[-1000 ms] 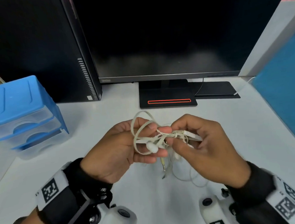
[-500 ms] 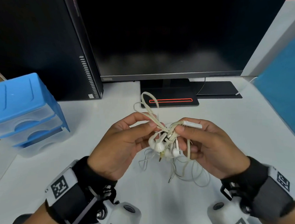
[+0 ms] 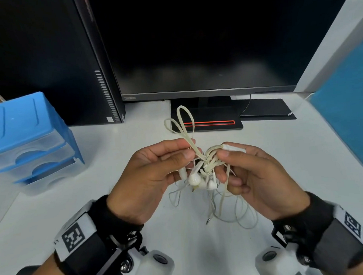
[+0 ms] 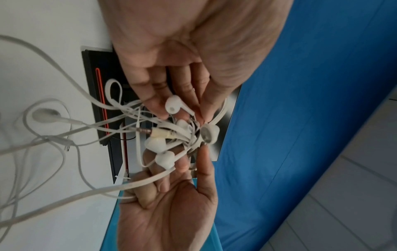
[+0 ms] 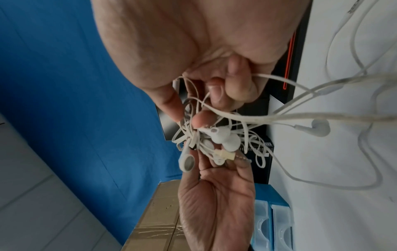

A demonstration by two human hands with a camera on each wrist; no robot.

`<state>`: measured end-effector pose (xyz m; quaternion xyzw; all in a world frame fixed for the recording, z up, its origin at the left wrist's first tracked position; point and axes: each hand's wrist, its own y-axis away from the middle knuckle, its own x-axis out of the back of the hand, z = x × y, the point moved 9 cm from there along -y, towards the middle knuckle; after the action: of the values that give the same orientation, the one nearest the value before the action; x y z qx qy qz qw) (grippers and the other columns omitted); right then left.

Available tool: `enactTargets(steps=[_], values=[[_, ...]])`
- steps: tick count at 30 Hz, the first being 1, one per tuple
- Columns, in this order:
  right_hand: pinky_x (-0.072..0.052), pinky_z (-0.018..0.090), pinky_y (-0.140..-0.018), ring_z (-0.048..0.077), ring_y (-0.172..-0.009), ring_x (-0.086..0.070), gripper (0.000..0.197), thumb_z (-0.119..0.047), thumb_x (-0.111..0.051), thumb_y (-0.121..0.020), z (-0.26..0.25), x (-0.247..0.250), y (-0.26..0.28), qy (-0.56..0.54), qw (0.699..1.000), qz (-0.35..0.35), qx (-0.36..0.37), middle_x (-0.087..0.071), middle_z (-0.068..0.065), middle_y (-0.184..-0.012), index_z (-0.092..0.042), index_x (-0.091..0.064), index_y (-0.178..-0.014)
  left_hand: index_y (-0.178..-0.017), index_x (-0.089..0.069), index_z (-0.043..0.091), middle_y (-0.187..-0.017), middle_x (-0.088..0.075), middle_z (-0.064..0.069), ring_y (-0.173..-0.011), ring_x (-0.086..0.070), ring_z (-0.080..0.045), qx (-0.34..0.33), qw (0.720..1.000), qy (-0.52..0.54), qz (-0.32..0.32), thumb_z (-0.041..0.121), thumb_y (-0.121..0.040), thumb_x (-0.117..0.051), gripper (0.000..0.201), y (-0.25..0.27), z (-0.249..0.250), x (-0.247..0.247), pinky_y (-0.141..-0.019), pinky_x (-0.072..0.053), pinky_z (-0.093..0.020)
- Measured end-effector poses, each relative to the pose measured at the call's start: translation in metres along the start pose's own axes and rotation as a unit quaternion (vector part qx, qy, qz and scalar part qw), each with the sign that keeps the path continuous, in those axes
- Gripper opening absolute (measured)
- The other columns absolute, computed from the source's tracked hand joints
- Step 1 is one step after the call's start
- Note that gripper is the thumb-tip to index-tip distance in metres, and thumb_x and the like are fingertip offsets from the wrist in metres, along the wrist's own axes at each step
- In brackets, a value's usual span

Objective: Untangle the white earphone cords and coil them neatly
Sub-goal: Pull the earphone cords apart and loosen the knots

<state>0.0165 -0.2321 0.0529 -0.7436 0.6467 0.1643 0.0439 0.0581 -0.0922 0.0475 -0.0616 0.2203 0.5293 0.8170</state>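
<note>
— White, thin cords (image 3: 206,163) are held knotted above the table (image 3: 119,156), pinched by the left hand (image 3: 151,178) and the right hand (image 3: 255,180). How will they handle?

— Light and limp, it is judged; the earbuds (image 3: 194,178) snag, so the knot is best gripped. Nearby, a monitor (image 3: 203,42) and blue drawers (image 3: 29,139) are clear of it.

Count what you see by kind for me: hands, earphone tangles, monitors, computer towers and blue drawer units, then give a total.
Hands: 2, the left hand and the right hand
Earphone tangle: 1
Monitor: 1
Computer tower: 1
Blue drawer unit: 1
Total: 6
</note>
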Motion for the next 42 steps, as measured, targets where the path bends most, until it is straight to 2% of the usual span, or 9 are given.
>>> enactTargets(steps=[4,8,12,17,22,26,29,37,42], values=[[-0.012,0.025,-0.046,0.011,-0.051,-0.028,0.025,-0.029,-0.07,-0.065,-0.003,0.001,-0.001,0.018,1.0,-0.012,0.017,-0.053,0.006,-0.062,-0.01,-0.066,-0.081,-0.098,-0.072,-0.001,-0.095,-0.074,-0.011,-0.086,-0.068,-0.024,-0.01,1.0,-0.016,-0.003,0.01,-0.074,-0.076,0.027,0.002,0.003,-0.003,-0.072,-0.058,-0.029],[-0.019,0.019,-0.044,0.01,-0.051,-0.03,0.033,-0.046,-0.081,-0.064,-0.007,-0.001,0.0,0.071,0.997,-0.009,0.038,-0.055,0.004,-0.063,-0.018,-0.069,-0.076,-0.094,-0.076,0.007,-0.095,-0.075,-0.013,-0.084,-0.07,-0.022,-0.023,0.999,-0.039,-0.003,0.014,-0.07,-0.074,0.026,0.004,0.006,-0.004,-0.068,-0.058,-0.028],[-0.02,0.019,-0.044,0.01,-0.048,-0.034,0.016,-0.026,-0.064,-0.08,-0.004,0.003,-0.002,0.097,0.994,0.037,0.02,-0.054,0.005,-0.058,-0.022,-0.066,-0.065,-0.105,-0.075,0.017,-0.103,-0.074,-0.009,-0.085,-0.069,-0.018,-0.045,0.994,-0.089,-0.04,0.018,-0.063,-0.083,0.043,0.006,0.008,-0.009,-0.073,-0.057,-0.028],[-0.024,0.016,-0.042,0.007,-0.046,-0.037,0.016,-0.021,-0.06,-0.079,-0.004,0.001,-0.002,0.128,0.99,0.046,0.03,-0.055,0.003,-0.057,-0.022,-0.067,-0.065,-0.108,-0.072,0.021,-0.098,-0.074,0.003,-0.074,-0.064,-0.002,-0.056,0.986,-0.15,-0.04,0.001,-0.056,-0.082,0.056,0.01,0.008,-0.014,-0.065,-0.053,-0.019],[-0.025,0.016,-0.041,0.007,-0.044,-0.031,0.009,-0.011,-0.063,-0.076,-0.008,0.001,-0.001,0.129,0.99,0.039,0.05,-0.055,0.002,-0.055,-0.016,-0.067,-0.07,-0.109,-0.072,0.017,-0.103,-0.074,-0.002,-0.083,-0.067,-0.009,-0.041,0.99,-0.126,-0.054,-0.003,-0.063,-0.072,0.05,0.007,0.007,-0.011,-0.065,-0.052,-0.018],[-0.031,0.007,-0.043,0.0,-0.039,-0.04,0.023,0.009,-0.06,-0.088,-0.01,0.004,0.001,0.154,0.983,0.066,0.069,-0.053,-0.006,-0.05,-0.004,-0.061,-0.07,-0.11,-0.071,0.012,-0.107,-0.073,-0.009,-0.085,-0.068,-0.013,-0.029,0.99,-0.115,-0.073,-0.005,-0.065,-0.069,0.049,0.006,0.004,-0.012,-0.062,-0.05,-0.015],[-0.032,0.007,-0.044,0.001,-0.04,-0.039,0.025,0.0,-0.063,-0.089,-0.009,0.006,0.004,0.179,0.975,0.099,0.086,-0.046,-0.011,-0.046,0.001,-0.055,-0.066,-0.112,-0.07,0.011,-0.109,-0.073,-0.009,-0.089,-0.07,-0.014,-0.01,0.988,-0.12,-0.093,-0.003,-0.065,-0.071,0.05,0.006,0.0,-0.014,-0.068,-0.053,-0.018],[-0.041,0.03,-0.057,0.024,-0.059,-0.045,0.029,-0.02,-0.075,-0.073,-0.021,0.004,0.004,0.219,0.964,0.086,0.12,-0.047,0.032,-0.065,-0.002,-0.053,-0.066,-0.123,-0.063,0.002,-0.12,-0.068,-0.019,-0.11,-0.065,-0.031,0.054,0.985,-0.078,-0.142,-0.005,-0.077,-0.053,0.048,0.003,-0.007,-0.011,-0.089,-0.055,-0.032],[-0.042,0.028,-0.056,0.019,-0.057,-0.049,0.018,-0.015,-0.073,-0.075,-0.021,0.001,0.005,0.219,0.965,0.049,0.138,-0.058,0.007,-0.06,-0.006,-0.059,-0.068,-0.121,-0.066,0.006,-0.119,-0.069,-0.016,-0.11,-0.067,-0.028,0.056,0.982,-0.084,-0.158,-0.01,-0.075,-0.061,0.049,0.003,-0.005,-0.011,-0.084,-0.055,-0.025]])
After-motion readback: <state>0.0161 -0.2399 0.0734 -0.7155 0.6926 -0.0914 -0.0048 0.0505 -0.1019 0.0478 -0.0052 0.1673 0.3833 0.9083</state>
